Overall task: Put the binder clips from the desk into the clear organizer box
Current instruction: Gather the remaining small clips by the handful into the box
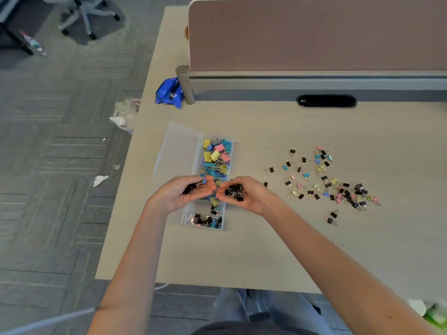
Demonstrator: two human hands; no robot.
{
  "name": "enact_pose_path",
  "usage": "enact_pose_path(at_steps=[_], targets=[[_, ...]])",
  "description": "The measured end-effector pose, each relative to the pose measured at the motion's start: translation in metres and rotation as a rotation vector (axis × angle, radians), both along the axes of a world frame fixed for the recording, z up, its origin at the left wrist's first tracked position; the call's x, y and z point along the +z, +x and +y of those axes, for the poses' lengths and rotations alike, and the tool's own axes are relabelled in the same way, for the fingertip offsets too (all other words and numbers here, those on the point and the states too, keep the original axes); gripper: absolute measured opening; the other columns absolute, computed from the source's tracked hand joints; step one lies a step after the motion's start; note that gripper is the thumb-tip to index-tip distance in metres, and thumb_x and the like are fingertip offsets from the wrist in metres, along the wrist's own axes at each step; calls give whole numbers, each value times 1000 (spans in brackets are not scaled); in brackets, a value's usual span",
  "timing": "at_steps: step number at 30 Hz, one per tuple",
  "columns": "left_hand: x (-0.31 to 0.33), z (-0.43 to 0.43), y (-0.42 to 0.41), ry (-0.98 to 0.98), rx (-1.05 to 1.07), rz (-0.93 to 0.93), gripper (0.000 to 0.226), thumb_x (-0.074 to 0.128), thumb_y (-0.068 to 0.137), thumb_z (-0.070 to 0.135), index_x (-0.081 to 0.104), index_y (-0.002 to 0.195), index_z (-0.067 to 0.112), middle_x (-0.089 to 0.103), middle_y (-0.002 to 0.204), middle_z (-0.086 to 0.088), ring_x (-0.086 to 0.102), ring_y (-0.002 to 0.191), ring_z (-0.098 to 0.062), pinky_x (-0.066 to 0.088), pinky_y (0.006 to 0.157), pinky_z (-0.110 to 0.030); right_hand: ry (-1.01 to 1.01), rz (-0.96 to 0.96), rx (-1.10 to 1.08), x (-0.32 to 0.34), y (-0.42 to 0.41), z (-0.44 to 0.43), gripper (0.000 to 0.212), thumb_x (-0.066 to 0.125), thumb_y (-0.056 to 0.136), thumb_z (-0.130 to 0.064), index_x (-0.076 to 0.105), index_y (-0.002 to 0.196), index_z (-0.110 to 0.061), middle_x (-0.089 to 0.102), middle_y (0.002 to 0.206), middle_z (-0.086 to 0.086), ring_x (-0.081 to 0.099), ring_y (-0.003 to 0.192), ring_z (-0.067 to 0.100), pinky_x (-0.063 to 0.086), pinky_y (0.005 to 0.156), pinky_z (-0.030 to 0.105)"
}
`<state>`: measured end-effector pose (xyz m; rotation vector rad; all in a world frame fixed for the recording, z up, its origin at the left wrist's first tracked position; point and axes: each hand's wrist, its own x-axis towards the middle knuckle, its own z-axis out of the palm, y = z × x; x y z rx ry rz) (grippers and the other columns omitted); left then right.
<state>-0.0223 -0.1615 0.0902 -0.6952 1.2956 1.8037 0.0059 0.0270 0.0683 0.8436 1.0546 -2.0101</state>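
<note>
The clear organizer box (228,151) lies on the desk with its lid (177,148) flipped open to the left. Its far compartment holds large coloured binder clips, its near compartment small black, pink and blue ones. Both hands hover palm-up over the box's middle. My left hand (183,193) cups a few black binder clips (191,189). My right hand (246,194) cups a bigger bunch of small black clips (234,191). Several loose small clips (338,184), black and pastel, lie scattered on the desk to the right of the box.
A blue plastic bag (170,93) sits at the desk's far left by the partition post. A brown partition (314,35) and a cable slot (326,101) run along the back. The desk's left edge drops to carpet with paper scraps (100,180).
</note>
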Motion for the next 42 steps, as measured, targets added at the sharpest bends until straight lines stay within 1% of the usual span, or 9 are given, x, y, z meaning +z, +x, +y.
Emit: enact_pose_path(at_steps=[9, 13, 17, 20, 24, 28, 33, 36, 42], targets=[[-7, -49, 6, -32, -8, 12, 24, 53, 95, 5, 65, 110, -7, 70, 106, -23, 72, 90, -25, 59, 78, -29, 100, -76, 224, -1, -4, -49, 12, 43, 94, 4, 54, 93, 1, 57, 80, 18, 59, 73, 25, 58, 51, 31], [-6, -60, 8, -13, 12, 12, 22, 52, 95, 4, 66, 108, -7, 72, 100, -22, 73, 86, -25, 59, 79, -30, 189, -90, 297, -6, -5, -59, 14, 52, 89, 6, 54, 102, -1, 60, 88, 17, 61, 74, 23, 58, 62, 31], [-6, -68, 8, -7, 21, 17, 22, 52, 94, 4, 65, 108, -7, 71, 102, -23, 72, 89, -25, 58, 81, -31, 261, -41, 363, -4, -5, -66, 21, 57, 88, 4, 58, 107, -4, 53, 127, 14, 59, 99, 19, 59, 77, 31], [-7, -69, 9, -6, 12, 17, 21, 54, 94, 3, 66, 107, -7, 71, 104, -22, 72, 90, -26, 58, 81, -32, 376, 23, 471, -6, -7, -67, 37, 57, 92, -6, 53, 128, -4, 48, 118, 2, 50, 121, 17, 49, 95, 32], [-9, -67, 7, -14, -6, 25, 20, 54, 93, 3, 66, 106, -7, 71, 101, -22, 73, 87, -25, 59, 79, -31, 441, 77, 682, -5, -8, -69, 9, 54, 93, -14, 58, 101, -11, 54, 90, 5, 52, 85, 13, 43, 83, 27], [-10, -67, 5, -30, -24, 33, 20, 54, 94, 2, 66, 105, -8, 71, 100, -22, 73, 87, -26, 60, 76, -31, 489, 118, 778, -5, -8, -67, 31, 50, 96, -17, 53, 126, -6, 59, 128, 4, 58, 115, 13, 47, 96, 27], [-12, -65, 3, -64, -59, 49, 21, 51, 95, 1, 65, 106, -8, 70, 103, -22, 73, 88, -26, 60, 75, -30, 908, 489, 743, -6, -8, -56, 23, 46, 91, 0, 66, 101, -4, 69, 99, 10, 66, 79, 17, 54, 90, 40], [-14, -62, 3, -103, -111, 67, 19, 52, 94, -1, 67, 105, -7, 70, 103, -23, 72, 91, -26, 59, 78, -31, 1277, 787, 875, -14, -4, -47, 22, 53, 85, -3, 64, 95, -19, 64, 105, 0, 62, 96, 20, 52, 81, 35], [-18, -57, 6, -127, -141, 61, 20, 51, 94, -3, 65, 108, -9, 71, 101, -24, 71, 93, -29, 59, 79, -32, 1458, 1076, 1101, -33, 9, -51, 29, 62, 81, -8, 57, 107, -19, 54, 110, 1, 50, 106, 21, 36, 86, 28]])
